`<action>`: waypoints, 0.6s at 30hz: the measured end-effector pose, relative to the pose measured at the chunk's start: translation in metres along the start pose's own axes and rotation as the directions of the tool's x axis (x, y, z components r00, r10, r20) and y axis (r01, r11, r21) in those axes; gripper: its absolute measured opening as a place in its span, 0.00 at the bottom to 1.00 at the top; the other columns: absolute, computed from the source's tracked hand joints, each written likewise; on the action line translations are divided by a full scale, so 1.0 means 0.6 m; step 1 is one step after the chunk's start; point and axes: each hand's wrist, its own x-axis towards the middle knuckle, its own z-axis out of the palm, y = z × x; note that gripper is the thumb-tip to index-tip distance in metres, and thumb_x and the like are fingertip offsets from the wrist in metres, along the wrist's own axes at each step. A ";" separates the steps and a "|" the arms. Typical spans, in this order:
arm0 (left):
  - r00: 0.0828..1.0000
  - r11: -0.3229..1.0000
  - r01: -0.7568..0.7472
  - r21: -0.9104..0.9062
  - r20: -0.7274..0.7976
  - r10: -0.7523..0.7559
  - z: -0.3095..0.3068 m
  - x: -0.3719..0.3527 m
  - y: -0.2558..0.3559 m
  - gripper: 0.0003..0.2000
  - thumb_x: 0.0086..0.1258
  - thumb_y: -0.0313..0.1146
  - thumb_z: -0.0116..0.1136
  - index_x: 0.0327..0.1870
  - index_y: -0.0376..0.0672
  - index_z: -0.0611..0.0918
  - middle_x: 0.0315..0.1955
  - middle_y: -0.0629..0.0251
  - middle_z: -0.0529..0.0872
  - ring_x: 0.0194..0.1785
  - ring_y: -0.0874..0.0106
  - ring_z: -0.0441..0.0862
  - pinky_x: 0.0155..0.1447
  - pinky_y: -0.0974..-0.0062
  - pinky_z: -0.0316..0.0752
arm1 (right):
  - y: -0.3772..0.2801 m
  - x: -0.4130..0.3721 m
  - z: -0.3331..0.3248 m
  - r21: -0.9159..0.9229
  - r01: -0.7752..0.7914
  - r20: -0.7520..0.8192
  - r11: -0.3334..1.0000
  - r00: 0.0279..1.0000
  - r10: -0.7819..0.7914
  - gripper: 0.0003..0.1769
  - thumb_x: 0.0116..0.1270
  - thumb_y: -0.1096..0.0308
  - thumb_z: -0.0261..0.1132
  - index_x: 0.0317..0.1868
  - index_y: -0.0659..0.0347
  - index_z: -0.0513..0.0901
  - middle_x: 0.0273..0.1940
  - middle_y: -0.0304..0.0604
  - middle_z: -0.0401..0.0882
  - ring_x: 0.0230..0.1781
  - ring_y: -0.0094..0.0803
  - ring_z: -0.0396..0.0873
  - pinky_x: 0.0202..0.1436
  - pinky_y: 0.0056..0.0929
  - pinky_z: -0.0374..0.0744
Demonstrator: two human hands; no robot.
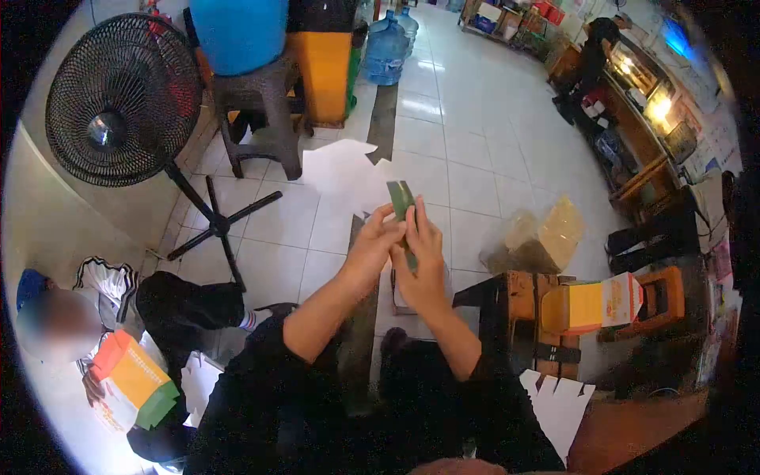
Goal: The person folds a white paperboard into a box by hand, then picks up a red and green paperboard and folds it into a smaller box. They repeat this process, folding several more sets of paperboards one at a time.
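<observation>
Green strip (400, 199), flat and narrow, stands at a slight tilt between the person's two hands, to the right of the black pedestal fan (127, 87) and level with the fan's crossed feet. The left hand (374, 236) grasps the strip from its left side, with bent fingers and the thumb reaching across toward the other hand. The right hand (424, 247) grasps it too, its fingers fairly straight along the right side; a little more green shows lower down, between the palms. Whether the strip is card or another material I cannot tell.

To the right of the fan's pole, a white sheet (340, 186) with a notched corner lies on the tiled floor (475, 186). Just right of the fan's grille, a blue tub (237, 36) sits on a dark plastic stool (265, 89); farther right of the fan come a yellow-orange bin (324, 75) and large blue water bottles (385, 49).

Below the fan, a seated person (190, 305) holds a red, yellow and green carton (138, 372). Well to the fan's right are a clear-wrapped bundle (560, 229), a worn wooden box (521, 305) and a yellow, white and red carton (586, 307). Farthest right of the fan, another person (599, 59) stands at a lit counter (633, 83).
</observation>
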 end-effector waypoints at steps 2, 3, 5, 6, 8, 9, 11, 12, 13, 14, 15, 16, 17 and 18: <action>0.997 0.991 0.033 0.132 0.057 -0.041 -0.008 -0.008 0.019 0.20 0.81 0.39 0.53 0.68 0.42 0.75 0.52 0.64 0.84 0.55 0.74 0.81 0.63 0.72 0.76 | 0.003 0.000 -0.009 0.378 -0.136 -0.033 0.916 0.986 0.160 0.30 0.76 0.70 0.57 0.77 0.61 0.67 0.75 0.55 0.64 0.63 0.42 0.72 0.68 0.39 0.71; 0.989 0.982 0.093 0.165 0.097 -0.110 -0.009 -0.017 0.052 0.21 0.81 0.39 0.53 0.69 0.42 0.74 0.52 0.64 0.84 0.56 0.74 0.81 0.63 0.72 0.76 | 0.006 0.003 -0.016 0.445 -0.188 -0.036 0.876 0.973 0.227 0.28 0.78 0.68 0.56 0.76 0.61 0.68 0.71 0.53 0.67 0.61 0.40 0.72 0.68 0.38 0.71; 0.978 0.962 0.074 0.263 0.172 -0.122 -0.036 -0.003 0.042 0.21 0.81 0.40 0.54 0.71 0.45 0.75 0.53 0.66 0.84 0.56 0.74 0.81 0.63 0.72 0.76 | 0.015 0.016 -0.032 0.571 -0.278 -0.024 0.772 0.935 0.355 0.26 0.81 0.66 0.53 0.75 0.61 0.70 0.63 0.48 0.73 0.57 0.36 0.73 0.66 0.36 0.70; 0.969 0.942 0.085 0.325 0.195 -0.155 -0.037 -0.008 0.052 0.20 0.81 0.39 0.53 0.70 0.44 0.75 0.51 0.65 0.85 0.54 0.76 0.82 0.60 0.74 0.77 | 0.031 0.017 -0.036 0.515 -0.257 -0.033 0.818 0.947 0.319 0.25 0.82 0.64 0.52 0.75 0.60 0.71 0.59 0.47 0.73 0.56 0.35 0.72 0.65 0.34 0.71; 0.945 0.890 0.103 0.445 0.235 -0.227 -0.036 -0.015 0.082 0.19 0.82 0.37 0.51 0.69 0.43 0.77 0.45 0.65 0.86 0.49 0.78 0.83 0.55 0.78 0.80 | 0.069 0.018 -0.038 0.394 -0.211 -0.043 0.894 0.968 0.248 0.24 0.83 0.62 0.50 0.73 0.59 0.73 0.51 0.44 0.74 0.53 0.31 0.71 0.62 0.31 0.71; 0.954 0.892 -0.002 0.451 0.268 -0.133 -0.043 -0.009 0.079 0.18 0.82 0.37 0.51 0.69 0.44 0.77 0.47 0.66 0.86 0.50 0.78 0.82 0.55 0.77 0.79 | 0.067 0.021 -0.045 0.394 -0.169 -0.006 0.903 0.982 0.187 0.23 0.83 0.61 0.51 0.72 0.59 0.74 0.51 0.43 0.74 0.51 0.29 0.72 0.59 0.29 0.73; 0.938 0.866 -0.215 0.452 0.342 0.054 -0.056 0.005 0.065 0.18 0.82 0.36 0.51 0.69 0.46 0.78 0.52 0.67 0.86 0.52 0.78 0.81 0.55 0.77 0.79 | 0.061 0.022 -0.063 0.398 -0.082 0.062 0.914 0.996 0.063 0.22 0.83 0.59 0.52 0.70 0.58 0.77 0.49 0.41 0.76 0.48 0.25 0.73 0.52 0.26 0.75; 0.941 0.871 -0.225 0.437 0.331 0.077 -0.054 0.005 0.067 0.18 0.82 0.34 0.51 0.69 0.46 0.78 0.51 0.67 0.86 0.51 0.79 0.82 0.53 0.78 0.79 | 0.052 0.020 -0.069 0.485 -0.249 0.169 0.838 0.967 0.189 0.22 0.82 0.59 0.54 0.69 0.58 0.77 0.48 0.39 0.76 0.46 0.23 0.73 0.49 0.24 0.75; 0.943 0.875 -0.236 0.423 0.318 0.101 -0.053 0.004 0.070 0.18 0.81 0.32 0.50 0.69 0.46 0.77 0.50 0.67 0.86 0.49 0.79 0.82 0.51 0.79 0.79 | 0.040 0.019 -0.073 0.547 -0.409 0.287 0.731 0.911 0.296 0.21 0.81 0.59 0.56 0.68 0.58 0.78 0.47 0.37 0.77 0.43 0.21 0.73 0.47 0.22 0.75; 0.945 0.879 -0.247 0.409 0.302 0.125 -0.050 0.000 0.073 0.18 0.81 0.31 0.50 0.69 0.46 0.77 0.50 0.67 0.86 0.47 0.80 0.83 0.48 0.79 0.80 | 0.032 0.017 -0.075 0.580 -0.557 0.410 0.595 0.830 0.378 0.21 0.81 0.59 0.58 0.67 0.58 0.79 0.46 0.35 0.77 0.41 0.19 0.72 0.44 0.20 0.74; 0.952 0.874 -0.221 0.433 0.290 0.097 -0.047 -0.006 0.081 0.19 0.81 0.30 0.50 0.70 0.46 0.77 0.49 0.67 0.86 0.45 0.80 0.83 0.47 0.80 0.79 | 0.027 0.017 -0.075 0.583 -0.569 0.406 0.580 0.822 0.399 0.20 0.78 0.60 0.61 0.65 0.58 0.80 0.44 0.33 0.77 0.38 0.18 0.72 0.42 0.19 0.74; 0.958 0.867 -0.195 0.459 0.277 0.069 -0.041 -0.013 0.092 0.19 0.80 0.29 0.50 0.70 0.46 0.76 0.48 0.67 0.86 0.43 0.81 0.83 0.45 0.80 0.79 | 0.024 0.019 -0.074 0.587 -0.580 0.402 0.565 0.815 0.418 0.19 0.76 0.61 0.64 0.62 0.59 0.82 0.41 0.32 0.76 0.36 0.18 0.71 0.39 0.19 0.73; 0.964 0.858 -0.169 0.485 0.264 0.041 -0.038 -0.019 0.098 0.20 0.80 0.28 0.50 0.71 0.47 0.76 0.47 0.67 0.86 0.41 0.81 0.83 0.43 0.81 0.78 | 0.023 0.020 -0.073 0.593 -0.590 0.397 0.549 0.807 0.438 0.18 0.74 0.63 0.68 0.60 0.59 0.83 0.39 0.30 0.76 0.33 0.17 0.70 0.37 0.19 0.73; 0.961 0.847 -0.186 0.498 0.273 0.051 -0.035 -0.021 0.099 0.20 0.80 0.27 0.50 0.71 0.47 0.75 0.47 0.68 0.86 0.39 0.82 0.82 0.43 0.81 0.78 | 0.027 0.020 -0.075 0.565 -0.510 0.361 0.649 0.860 0.362 0.17 0.71 0.65 0.70 0.58 0.59 0.84 0.38 0.30 0.75 0.33 0.17 0.70 0.37 0.19 0.72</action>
